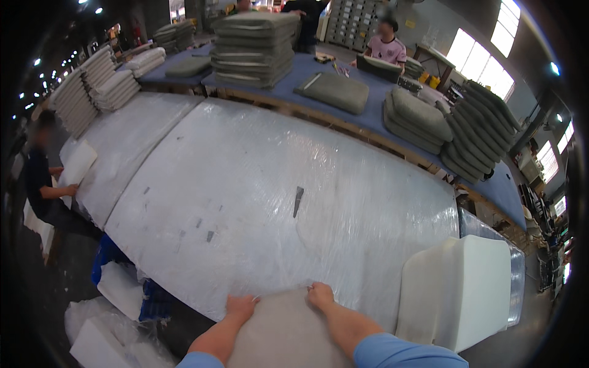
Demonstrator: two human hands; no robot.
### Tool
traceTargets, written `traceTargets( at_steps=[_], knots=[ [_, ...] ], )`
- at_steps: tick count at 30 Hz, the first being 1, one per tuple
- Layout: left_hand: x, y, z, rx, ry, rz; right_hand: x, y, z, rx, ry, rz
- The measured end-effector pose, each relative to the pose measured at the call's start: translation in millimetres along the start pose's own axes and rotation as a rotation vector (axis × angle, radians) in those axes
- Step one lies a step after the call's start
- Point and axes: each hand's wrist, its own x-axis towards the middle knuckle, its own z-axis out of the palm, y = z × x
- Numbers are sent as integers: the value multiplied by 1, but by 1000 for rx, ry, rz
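At the near edge of the plastic-wrapped table (pixel 245 184), my hands grip a light grey fabric piece (pixel 285 334), perhaps a cushion cover. My left hand (pixel 243 305) is closed on its far left corner. Its far right corner is pinched by the fingers of my right hand (pixel 320 295). The piece hangs toward me between my forearms, and its near end runs out of view. Whether anything is inside it cannot be made out.
White foam pads (pixel 472 288) stand at the right end of the table. Bagged white foam (pixel 113 337) lies low at the left. Stacked grey-green cushions (pixel 254 52) rest on the blue table (pixel 294 76) beyond. One person (pixel 46 178) handles a white pad at left; another (pixel 388 46) works across.
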Motion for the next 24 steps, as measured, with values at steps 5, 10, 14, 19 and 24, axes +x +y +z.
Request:
traceTargets(
  at_steps=[5,10,14,19,24],
  knots=[
    [-54,1,-38,-80,-51,-18,-47,-59,-98,-319,-508,-278],
    [-202,-23,-124,-889,-311,174,-168,-13,-219,126,-535,-492],
    [-298,7,-134,-859,376,347,-264,25,-212,438,-125,-466],
    [-282,22,-121,-795,750,307,-266,38,-148,737,466,-525],
    [-249,50,-187,-172,710,582,-240,3,-193,416,399,-534]
  ],
)
